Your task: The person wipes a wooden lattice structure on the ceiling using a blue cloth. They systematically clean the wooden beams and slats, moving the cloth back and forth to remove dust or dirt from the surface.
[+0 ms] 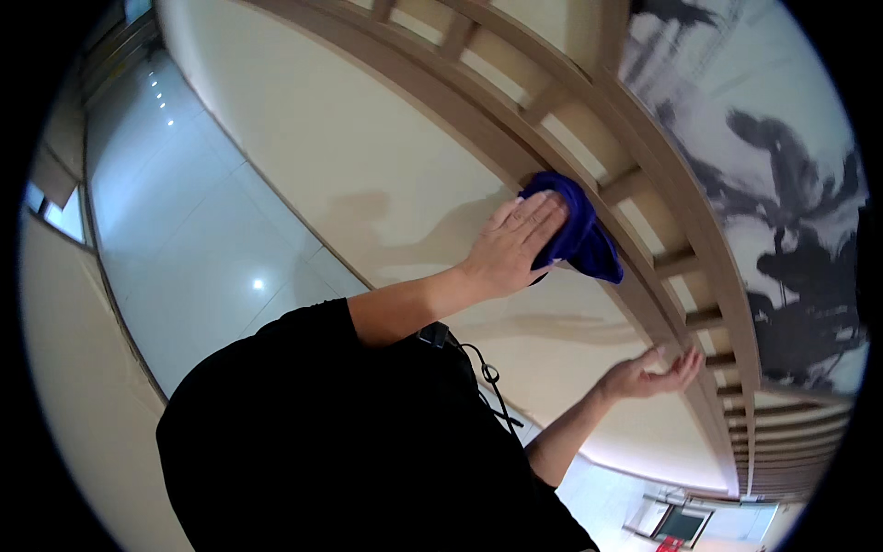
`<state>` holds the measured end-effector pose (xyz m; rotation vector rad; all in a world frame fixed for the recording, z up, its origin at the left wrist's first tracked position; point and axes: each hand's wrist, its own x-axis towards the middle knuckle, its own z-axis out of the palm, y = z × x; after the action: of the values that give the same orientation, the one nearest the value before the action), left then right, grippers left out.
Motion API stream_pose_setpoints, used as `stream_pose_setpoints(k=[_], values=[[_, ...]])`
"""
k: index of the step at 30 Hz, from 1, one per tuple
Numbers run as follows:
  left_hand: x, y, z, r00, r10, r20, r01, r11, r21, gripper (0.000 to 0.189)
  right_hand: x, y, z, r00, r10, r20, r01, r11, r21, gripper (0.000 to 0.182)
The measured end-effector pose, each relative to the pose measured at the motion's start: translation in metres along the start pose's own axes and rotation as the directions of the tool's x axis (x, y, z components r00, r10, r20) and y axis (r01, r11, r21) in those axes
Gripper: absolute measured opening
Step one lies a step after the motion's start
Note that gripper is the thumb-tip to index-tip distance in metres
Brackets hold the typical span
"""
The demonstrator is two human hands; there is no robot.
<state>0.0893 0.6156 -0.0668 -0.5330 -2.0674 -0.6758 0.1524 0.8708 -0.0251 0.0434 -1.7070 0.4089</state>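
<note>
A dark blue cloth [583, 221] is pressed by my left hand [517, 238] against the brown wooden trim rail [483, 131] along the wall. The back of this hand faces me, its fingers lie over the folded cloth, and a loose end of cloth hangs past them. Lower right, my right hand [652, 376] is at the same rail with loosely bent, parted fingers and no object in it. Whether its fingertips touch the wood is unclear.
Beside the rail runs a slatted wooden lattice [621, 183], then an ink-painting panel [786, 207]. The pale lower wall [359, 145] meets a glossy tiled floor [200, 228]. A black cable [490, 372] hangs by my black shirt. A framed item [681, 524] stands far off at lower right.
</note>
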Motion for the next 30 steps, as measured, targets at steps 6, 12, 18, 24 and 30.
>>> stream_pose_setpoints(k=[6, 12, 18, 24, 30], values=[[0.027, -0.062, -0.042, 0.950, -0.229, -0.213, 0.228, 0.973, -0.032, 0.080, 0.015, -0.003, 0.017, 0.999, 0.034, -0.032, -0.039, 0.986, -0.159, 0.054], [0.066, -0.138, -0.064, 0.777, -0.499, -0.384, 0.505, 0.858, -0.093, 0.077, 0.017, -0.006, 0.044, 0.952, 0.302, -0.044, -0.304, 0.951, -0.051, 0.059], [0.108, -0.267, -0.126, 0.478, -0.695, -0.537, 0.671, 0.684, -0.288, 0.060, 0.019, -0.023, 0.068, 0.902, 0.404, -0.153, -0.431, 0.867, -0.252, 0.063], [0.111, -0.250, -0.107, 0.464, -0.781, -0.418, 0.759, 0.594, -0.268, 0.069, 0.015, 0.011, 0.076, 0.941, 0.158, -0.300, -0.289, 0.836, -0.467, 0.063], [0.061, -0.160, -0.100, 0.878, -0.471, -0.088, 0.454, 0.876, -0.160, 0.085, 0.020, -0.026, 0.074, 0.940, 0.122, -0.317, -0.307, 0.704, -0.641, 0.059]])
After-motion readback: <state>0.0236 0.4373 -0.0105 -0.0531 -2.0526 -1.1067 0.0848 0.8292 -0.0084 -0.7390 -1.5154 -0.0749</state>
